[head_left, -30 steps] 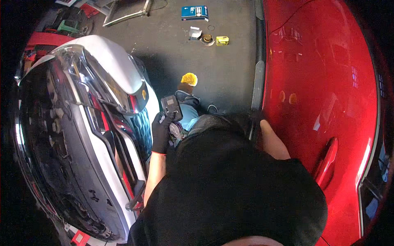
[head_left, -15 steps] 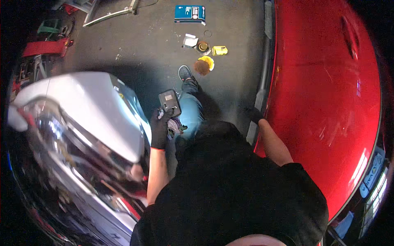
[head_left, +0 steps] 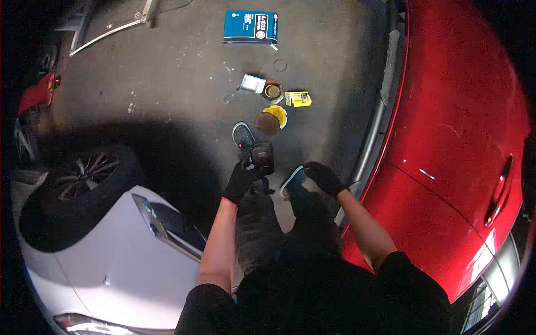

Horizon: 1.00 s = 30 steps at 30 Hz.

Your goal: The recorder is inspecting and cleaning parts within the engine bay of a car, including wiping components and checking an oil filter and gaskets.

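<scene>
My left hand (head_left: 240,183), in a black glove, is closed around a black rectangular case (head_left: 261,158) with rounded corners, held above my left shoe (head_left: 243,134). Dark crumpled material (head_left: 262,188) hangs just below that hand; its kind is hard to make out. In front of my body, my right hand (head_left: 325,178), also gloved in black, hovers over my other shoe (head_left: 292,181). Its fingers reach forward, loosely bent, and nothing shows in them.
A red car (head_left: 446,111) runs along my right, and a white car (head_left: 123,251) with its wheel (head_left: 86,176) stands at left. On the dark floor ahead lie a brown-and-yellow round piece (head_left: 269,121), a cup-shaped part (head_left: 272,91), a white box (head_left: 253,83), a yellow box (head_left: 298,99) and a blue box (head_left: 250,27).
I have moved along between the cars, and the white car's wheel has come into view. The case has swung right, toward my middle. My right hand has come inward from the red car's side.
</scene>
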Motion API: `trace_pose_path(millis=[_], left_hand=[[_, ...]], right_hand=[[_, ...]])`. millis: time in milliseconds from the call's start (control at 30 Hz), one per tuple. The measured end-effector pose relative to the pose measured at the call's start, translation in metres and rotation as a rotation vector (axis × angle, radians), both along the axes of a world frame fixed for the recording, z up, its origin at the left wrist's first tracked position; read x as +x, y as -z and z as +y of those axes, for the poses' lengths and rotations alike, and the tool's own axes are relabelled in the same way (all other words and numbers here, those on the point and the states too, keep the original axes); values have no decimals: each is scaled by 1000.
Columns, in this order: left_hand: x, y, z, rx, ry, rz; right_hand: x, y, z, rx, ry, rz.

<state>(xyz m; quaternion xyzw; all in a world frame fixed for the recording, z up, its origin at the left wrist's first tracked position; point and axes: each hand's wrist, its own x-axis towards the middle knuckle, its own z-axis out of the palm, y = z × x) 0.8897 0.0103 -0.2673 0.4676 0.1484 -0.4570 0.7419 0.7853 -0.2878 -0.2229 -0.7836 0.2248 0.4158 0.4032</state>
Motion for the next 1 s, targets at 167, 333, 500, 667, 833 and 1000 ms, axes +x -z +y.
trace_pose_path(millis=[167, 333, 500, 667, 833, 1000], left_hand=[[16, 80, -39, -73, 29, 114], [-4, 174, -86, 72, -61, 247], [-21, 246, -114, 269, -162, 167], [-4, 218, -145, 359, -243, 124], [-28, 251, -143, 217, 62, 284], [-32, 254, -141, 146, -56, 280]], right_hand=[[-11, 128, -50, 29, -221, -171], [3, 281, -141, -484, -292, -93], [77, 404, -170, -817, -413, 72], [95, 489, -165, -1063, -802, -634], [135, 532, -205, -841, -662, -347], [212, 510, -195, -779, -466, -427]])
